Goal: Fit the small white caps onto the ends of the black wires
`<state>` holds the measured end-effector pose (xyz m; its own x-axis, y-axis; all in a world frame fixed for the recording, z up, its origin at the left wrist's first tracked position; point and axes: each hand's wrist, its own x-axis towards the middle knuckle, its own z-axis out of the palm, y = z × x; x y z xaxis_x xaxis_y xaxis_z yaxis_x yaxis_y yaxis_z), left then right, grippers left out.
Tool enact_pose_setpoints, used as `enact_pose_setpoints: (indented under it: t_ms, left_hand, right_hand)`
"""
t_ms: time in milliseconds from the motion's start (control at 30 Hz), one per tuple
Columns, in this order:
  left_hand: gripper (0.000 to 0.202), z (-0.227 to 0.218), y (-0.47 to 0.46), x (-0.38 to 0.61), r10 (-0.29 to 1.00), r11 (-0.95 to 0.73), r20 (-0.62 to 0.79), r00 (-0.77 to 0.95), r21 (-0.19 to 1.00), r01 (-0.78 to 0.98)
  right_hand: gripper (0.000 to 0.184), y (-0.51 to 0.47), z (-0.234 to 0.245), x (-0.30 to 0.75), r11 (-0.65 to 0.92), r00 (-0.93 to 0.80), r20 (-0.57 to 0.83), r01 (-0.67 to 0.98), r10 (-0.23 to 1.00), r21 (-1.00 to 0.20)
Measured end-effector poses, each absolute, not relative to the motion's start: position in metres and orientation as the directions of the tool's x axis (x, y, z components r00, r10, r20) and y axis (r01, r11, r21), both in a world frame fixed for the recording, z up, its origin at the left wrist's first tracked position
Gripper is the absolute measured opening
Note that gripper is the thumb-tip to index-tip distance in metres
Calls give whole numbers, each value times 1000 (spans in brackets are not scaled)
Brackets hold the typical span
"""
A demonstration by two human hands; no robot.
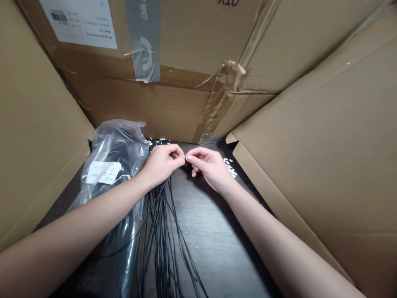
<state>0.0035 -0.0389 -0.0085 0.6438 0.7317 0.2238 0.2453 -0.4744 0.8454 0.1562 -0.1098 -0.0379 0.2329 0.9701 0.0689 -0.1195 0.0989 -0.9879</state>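
Note:
My left hand is closed in a pinch, seemingly on the end of a thin black cable that its fingers mostly hide. A bundle of black cables runs beneath this hand toward the near edge of the view. Facing it, my right hand pinches a tiny white connector between thumb and forefinger. The fingertips of both hands meet at this piece. Its exact shape is too small to tell. Small white connectors lie loose just beyond my right wrist.
More small white pieces are scattered behind my left hand. At left lies a clear plastic bag of black cables with a white label. Cardboard walls enclose the dark tabletop at the back and both sides.

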Motion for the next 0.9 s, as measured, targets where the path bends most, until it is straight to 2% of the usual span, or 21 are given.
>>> enact_pose_setpoints:
  t_ms: [233,433,700,900]
  left_hand:
    - [12,-10,-39,2,720,-484,236,652,845,228]
    - [17,-11,-40,4,729,-498,267,630,839,221]
    - [17,-9,-42,3,750,-500,248,613,820,280]
    - [15,-8,-42,3,750,-497,238,618,819,287]
  right_hand:
    - [25,-110,-38,155,102,259,62,-143,964,-985]
    - [32,-110,-33,154,91,282,21,-237,959,-967]
    - [28,-112,-32,153,85,277,34,-171,960,-982]
    - [29,-110,-32,153,91,281,36,-185,959,-979]
